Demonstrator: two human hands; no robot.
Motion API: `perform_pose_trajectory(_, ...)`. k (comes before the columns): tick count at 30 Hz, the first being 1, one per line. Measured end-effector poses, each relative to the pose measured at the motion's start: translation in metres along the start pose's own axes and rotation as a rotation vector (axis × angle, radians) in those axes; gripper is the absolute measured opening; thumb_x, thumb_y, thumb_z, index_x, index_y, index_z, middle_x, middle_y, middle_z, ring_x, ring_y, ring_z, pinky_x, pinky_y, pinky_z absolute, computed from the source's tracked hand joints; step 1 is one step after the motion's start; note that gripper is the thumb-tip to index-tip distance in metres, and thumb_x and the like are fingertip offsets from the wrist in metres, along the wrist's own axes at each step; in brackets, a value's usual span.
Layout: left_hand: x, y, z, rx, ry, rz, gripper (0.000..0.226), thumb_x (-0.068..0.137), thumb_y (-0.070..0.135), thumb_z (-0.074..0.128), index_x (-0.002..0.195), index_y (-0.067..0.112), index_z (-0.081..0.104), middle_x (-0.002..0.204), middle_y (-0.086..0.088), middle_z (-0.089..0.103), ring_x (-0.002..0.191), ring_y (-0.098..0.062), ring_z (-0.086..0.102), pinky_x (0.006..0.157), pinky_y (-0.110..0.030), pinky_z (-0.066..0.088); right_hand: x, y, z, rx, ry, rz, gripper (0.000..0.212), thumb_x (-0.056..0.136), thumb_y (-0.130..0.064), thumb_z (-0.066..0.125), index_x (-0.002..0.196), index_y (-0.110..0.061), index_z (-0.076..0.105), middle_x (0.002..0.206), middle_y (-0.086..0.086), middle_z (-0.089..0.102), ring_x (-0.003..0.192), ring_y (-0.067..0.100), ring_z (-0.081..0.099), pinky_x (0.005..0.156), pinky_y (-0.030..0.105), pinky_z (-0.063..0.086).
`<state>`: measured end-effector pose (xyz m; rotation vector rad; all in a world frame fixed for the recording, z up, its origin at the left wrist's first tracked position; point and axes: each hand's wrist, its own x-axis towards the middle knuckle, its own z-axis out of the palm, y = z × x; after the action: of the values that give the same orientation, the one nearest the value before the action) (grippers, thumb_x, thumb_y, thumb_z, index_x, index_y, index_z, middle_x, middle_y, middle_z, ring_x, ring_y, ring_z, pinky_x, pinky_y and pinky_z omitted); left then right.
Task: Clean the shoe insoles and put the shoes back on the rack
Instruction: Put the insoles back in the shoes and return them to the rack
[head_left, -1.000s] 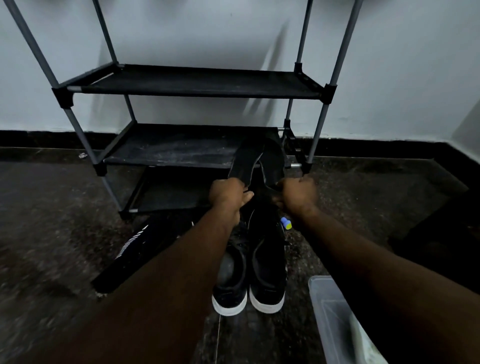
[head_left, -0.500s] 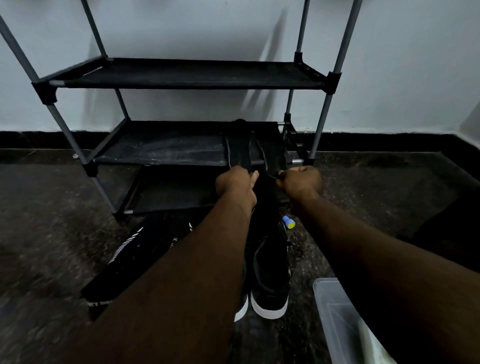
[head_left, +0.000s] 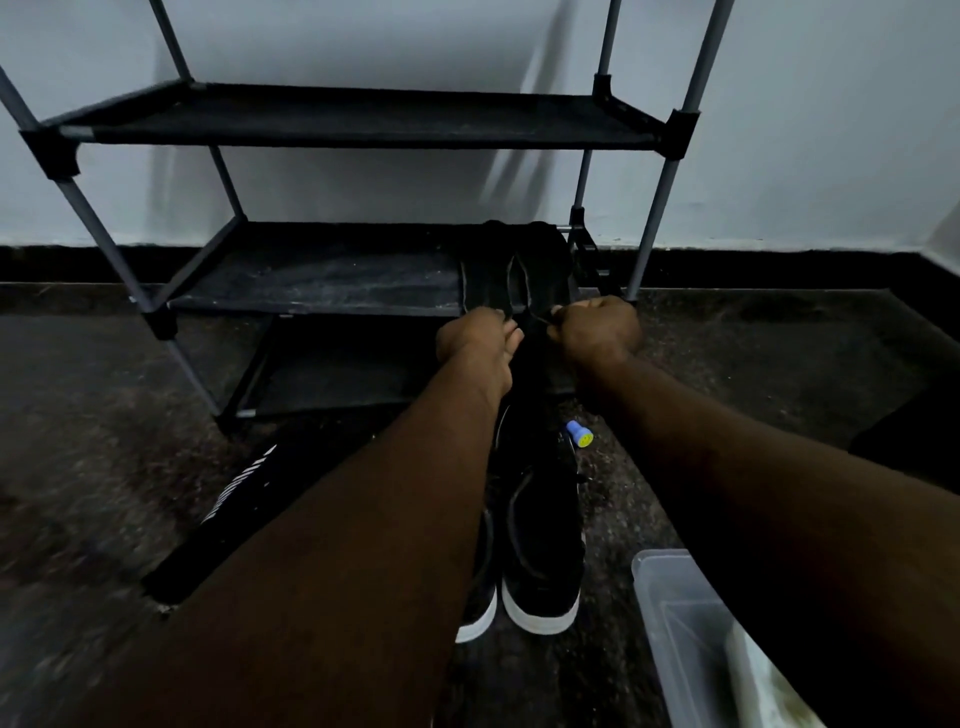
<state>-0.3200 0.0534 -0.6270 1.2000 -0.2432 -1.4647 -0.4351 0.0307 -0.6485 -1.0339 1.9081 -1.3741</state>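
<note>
Since a second ago the pair of black insoles (head_left: 540, 270) has gone from being held up at a tilt in front of the rack (head_left: 681, 132) to lying flat, side by side, on the right end of its middle shelf (head_left: 322, 275), toes pointing toward 12 o'clock and the wall, and both hands have reached further forward with them. The left hand (head_left: 475, 338) has its fingers and thumb curled round the heel end of the left insole; the right hand (head_left: 597, 330) is bunched into a fist that pinches the heel end of the right one. Both heel ends stick out past the shelf's front edge. At 6 o'clock from the hands, a pair of black shoes (head_left: 540, 561) with white soles stands on the dark floor (head_left: 104, 415), toes toward the person; the left forearm hides most of the left shoe. A small blue cap with a yellow face (head_left: 581, 435) lies just beside the right shoe at its 2 o'clock. At 8 o'clock from the shoes lies a long black thing with white lettering (head_left: 234, 499); what it is cannot be told. At 4 o'clock stands a clear plastic tub (head_left: 675, 613), partly behind the right forearm. The rack's top shelf (head_left: 363, 119) and bottom shelf (head_left: 337, 374) are dark fabric, with a white wall (head_left: 831, 130) behind.
</note>
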Motion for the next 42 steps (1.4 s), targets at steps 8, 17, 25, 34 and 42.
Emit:
perform_pose_trajectory(8, -0.005, -0.003, -0.003, 0.083, -0.038, 0.043, 0.022, 0.099, 0.009, 0.062, 0.119, 0.002, 0.07, 0.113, -0.017, 0.074, 0.104, -0.024, 0.073, 0.054, -0.02, 0.055, -0.005, 0.005, -0.005, 0.055, 0.027, 0.01, 0.032, 0.074, -0.045, 0.08, 0.07, -0.016, 0.067, 0.074, 0.002, 0.075, 0.079, 0.026, 0.074, 0.083, 0.044, 0.061)
perform_pose_trajectory(17, -0.039, -0.004, -0.025, 0.125, -0.052, 0.004, 0.031, 0.102, 0.022, 0.062, 0.128, 0.007, 0.064, 0.121, -0.016, 0.07, 0.111, -0.025, 0.069, 0.07, -0.026, 0.057, -0.044, -0.004, -0.028, 0.073, 0.1, 0.001, 0.035, 0.084, -0.054, 0.07, 0.077, -0.022, 0.058, 0.084, 0.002, 0.071, 0.087, 0.03, 0.072, 0.089, 0.047, 0.058)
perform_pose_trajectory(25, -0.105, 0.014, -0.085, 0.268, -0.009, 0.05, 0.014, 0.104, 0.017, 0.056, 0.111, 0.011, 0.065, 0.101, -0.01, 0.072, 0.073, -0.015, 0.065, 0.054, -0.02, 0.056, -0.143, -0.006, -0.029, 0.026, -0.182, 0.004, 0.03, 0.081, -0.045, 0.071, 0.069, -0.017, 0.065, 0.07, 0.0, 0.073, 0.077, 0.028, 0.072, 0.083, 0.047, 0.059)
perform_pose_trajectory(34, -0.203, 0.012, -0.241, 0.52, 0.092, 0.04, 0.011, 0.099, 0.004, 0.057, 0.095, 0.005, 0.067, 0.077, -0.01, 0.065, 0.054, -0.015, 0.053, 0.041, -0.015, 0.046, -0.317, 0.024, -0.024, -0.065, -0.454, 0.101, 0.022, 0.074, -0.044, 0.074, 0.071, -0.022, 0.07, 0.068, -0.003, 0.074, 0.075, 0.021, 0.073, 0.081, 0.044, 0.061)
perform_pose_trajectory(42, -0.257, -0.002, -0.364, 0.771, 0.114, -0.1, 0.012, 0.1, 0.007, 0.06, 0.088, 0.01, 0.062, 0.077, -0.009, 0.057, 0.054, -0.015, 0.049, 0.046, -0.02, 0.039, -0.435, 0.077, -0.014, -0.207, -0.622, 0.211, 0.024, 0.082, -0.035, 0.078, 0.073, -0.013, 0.073, 0.066, 0.002, 0.074, 0.072, 0.025, 0.073, 0.077, 0.044, 0.061)
